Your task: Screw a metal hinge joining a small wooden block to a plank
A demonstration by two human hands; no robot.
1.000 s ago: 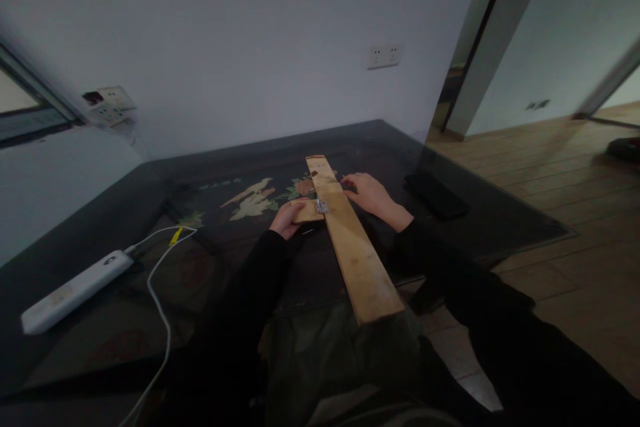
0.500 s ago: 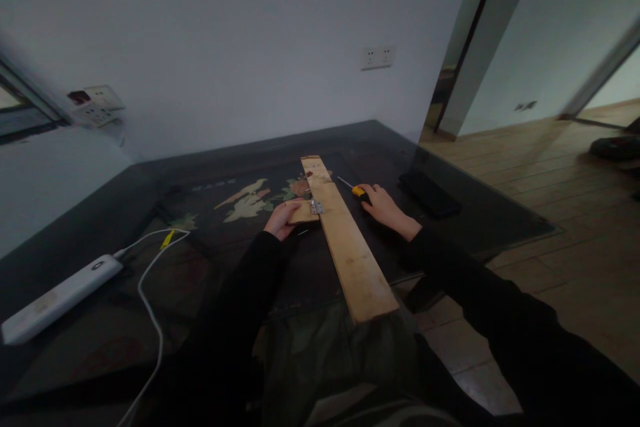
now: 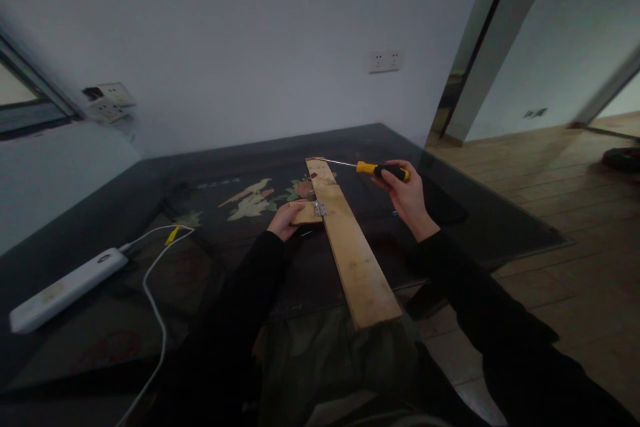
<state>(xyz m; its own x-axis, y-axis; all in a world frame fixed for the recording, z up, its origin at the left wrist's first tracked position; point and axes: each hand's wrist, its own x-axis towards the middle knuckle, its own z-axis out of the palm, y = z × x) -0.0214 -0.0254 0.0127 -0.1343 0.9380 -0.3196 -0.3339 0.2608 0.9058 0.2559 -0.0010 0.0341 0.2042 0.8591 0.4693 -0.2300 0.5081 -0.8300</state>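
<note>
A long wooden plank (image 3: 350, 247) lies across the dark table (image 3: 125, 213), its near end over my lap. A small wooden block (image 3: 306, 213) sits against its left side, joined by a small metal hinge (image 3: 321, 209). My left hand (image 3: 284, 219) is closed on the block, holding it against the plank. My right hand (image 3: 407, 197) is raised above the table to the right of the plank, gripping a screwdriver (image 3: 373, 169) with a yellow and black handle. Its thin shaft points left, over the plank's far end.
A white power strip (image 3: 63, 289) with a white cable (image 3: 157, 300) lies at the table's left. A dark flat object (image 3: 447, 207) rests on the table behind my right hand. Wall sockets (image 3: 384, 61) sit on the far wall. Wooden floor extends to the right.
My right hand left the plank, closed on the screwdriver lying on the table to the right, and lifted it into the air. My left hand stayed on the block.
</note>
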